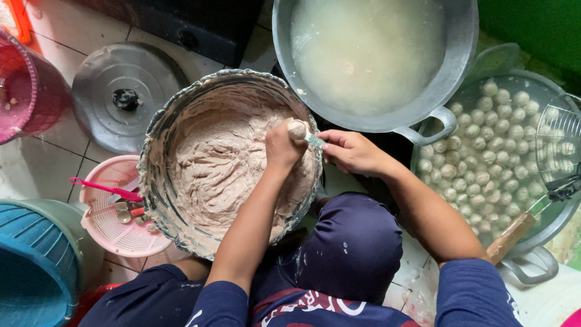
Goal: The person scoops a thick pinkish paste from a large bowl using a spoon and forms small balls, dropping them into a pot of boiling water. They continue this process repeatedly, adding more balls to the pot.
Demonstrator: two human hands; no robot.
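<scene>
- Big metal pot, top centre, full of cloudy pale liquid; one handle sticks out toward the right hand.
- Large basin w/ beige paste, centre-left on tiled floor; paste smeared up the walls.
- Pan of pale balls at right, sitting in water; wire skimmer lies over its right edge.
- Round metal lid w/ black knob, upper left, flat on floor.
- Blue bucket bottom left; pink colander beside it w/ pink-handled tool inside; pink basket far left.
- Left hand over basin's right rim, closed in a fist, a paste ball squeezed out at the top betw. thumb & forefinger.
- Right hand just beside it, fingers pinched together on a small spoon; spoon tip touches the ball's base.
</scene>
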